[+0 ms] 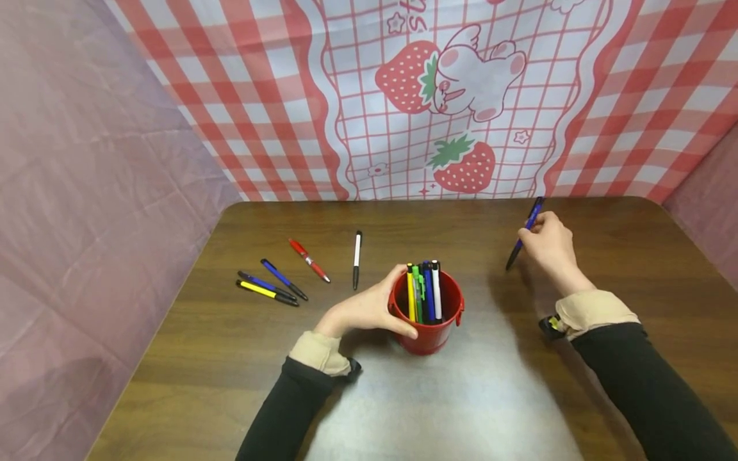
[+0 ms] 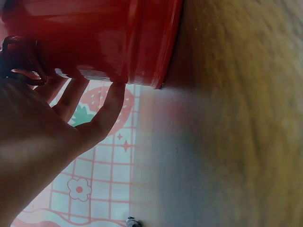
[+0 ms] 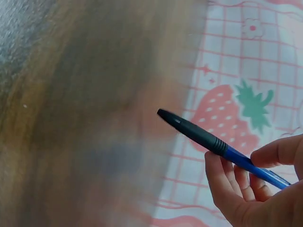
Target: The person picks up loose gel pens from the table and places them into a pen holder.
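Note:
A red metal bucket stands upright on the wooden table, with several pens in yellow, green, blue and white leaning inside it. My left hand grips the bucket round its left side, thumb at the front. In the left wrist view its fingers lie along the red wall near the base. Off to the right, my right hand pinches a blue pen with a black grip, its tip slanting down toward the table. The right wrist view shows this pen between thumb and fingers.
Left of the bucket lie a white pen, a red pen, two blue pens and a yellow pen. A checked strawberry cloth hangs behind the table's back edge; pink cloth hangs at the left.

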`<state>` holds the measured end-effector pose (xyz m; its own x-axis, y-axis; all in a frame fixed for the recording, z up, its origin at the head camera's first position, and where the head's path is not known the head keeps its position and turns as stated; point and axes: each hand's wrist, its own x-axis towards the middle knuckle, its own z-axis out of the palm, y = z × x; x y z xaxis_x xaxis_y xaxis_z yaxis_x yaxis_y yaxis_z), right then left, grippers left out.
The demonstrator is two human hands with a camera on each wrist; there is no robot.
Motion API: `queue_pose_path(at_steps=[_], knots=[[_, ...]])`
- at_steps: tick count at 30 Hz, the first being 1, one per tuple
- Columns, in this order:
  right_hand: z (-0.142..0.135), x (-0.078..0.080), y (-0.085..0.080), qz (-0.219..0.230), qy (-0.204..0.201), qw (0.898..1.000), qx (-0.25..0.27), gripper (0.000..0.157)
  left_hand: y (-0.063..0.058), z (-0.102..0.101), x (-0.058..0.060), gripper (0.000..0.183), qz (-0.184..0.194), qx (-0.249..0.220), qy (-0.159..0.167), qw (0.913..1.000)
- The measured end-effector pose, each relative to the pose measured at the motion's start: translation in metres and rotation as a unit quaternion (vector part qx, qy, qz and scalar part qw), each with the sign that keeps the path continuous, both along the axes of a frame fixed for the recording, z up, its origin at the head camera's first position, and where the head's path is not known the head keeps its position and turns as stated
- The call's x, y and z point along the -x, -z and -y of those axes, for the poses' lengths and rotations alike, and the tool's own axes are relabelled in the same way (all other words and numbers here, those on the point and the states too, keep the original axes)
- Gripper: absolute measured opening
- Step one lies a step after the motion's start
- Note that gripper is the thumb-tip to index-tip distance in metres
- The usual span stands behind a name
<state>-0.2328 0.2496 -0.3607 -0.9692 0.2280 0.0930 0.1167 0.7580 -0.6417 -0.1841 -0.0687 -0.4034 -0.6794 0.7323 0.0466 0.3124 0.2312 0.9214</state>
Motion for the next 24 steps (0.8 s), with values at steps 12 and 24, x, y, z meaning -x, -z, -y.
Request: queue_pose_path(at_steps=[12,24], knots=[[0.02,-0.031,-0.034,-0.072,-0.045,0.996,0.015,0.026,0.0,-0.002,0.0,0.09,0.002,-0.006,0.003,1.0],[0.054,-0.063,-0.06,-0.161,-0.081,0.983,0.044,0.019,0.0,0.0,0.001,0.088,-0.002,0.005,-0.003,1.0]])
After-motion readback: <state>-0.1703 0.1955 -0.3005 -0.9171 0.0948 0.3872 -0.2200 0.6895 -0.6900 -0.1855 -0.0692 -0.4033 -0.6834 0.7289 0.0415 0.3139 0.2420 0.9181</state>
